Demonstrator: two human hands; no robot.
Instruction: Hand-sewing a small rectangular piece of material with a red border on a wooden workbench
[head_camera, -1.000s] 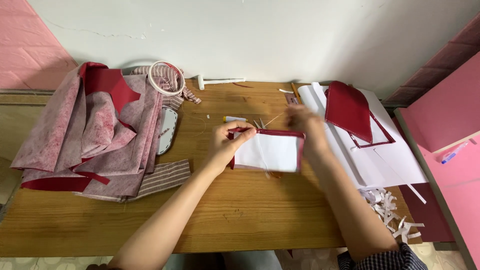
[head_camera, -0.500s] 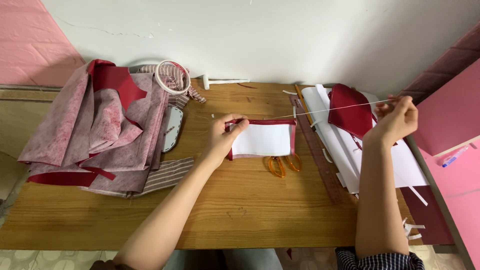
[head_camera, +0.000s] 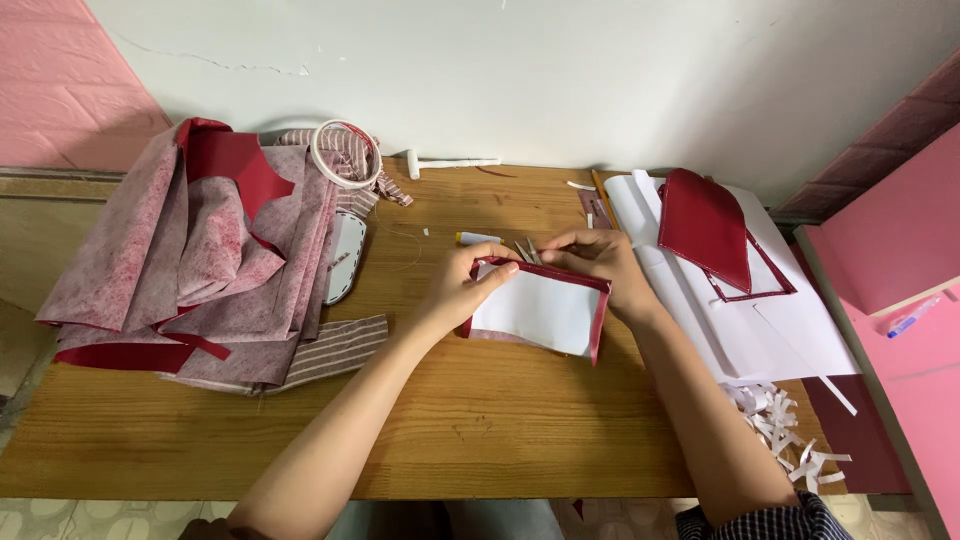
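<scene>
Both hands, the left hand (head_camera: 462, 287) and the right hand (head_camera: 600, 262), pinch the top edge of a white rectangle panel with dark red folded borders (head_camera: 540, 312). Three borders look folded; the bottom edge looks unfinished.

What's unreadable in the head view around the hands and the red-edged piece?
- Needle and thread: too small to see, if there at all.
- Left hand and right hand fingertips: they cover the top edge of the white panel with dark red border, so the grip there is hidden.
- Small tools behind the panel: partly hidden by the hands, kind unclear.
- Paper strips: partly behind the right forearm.
</scene>
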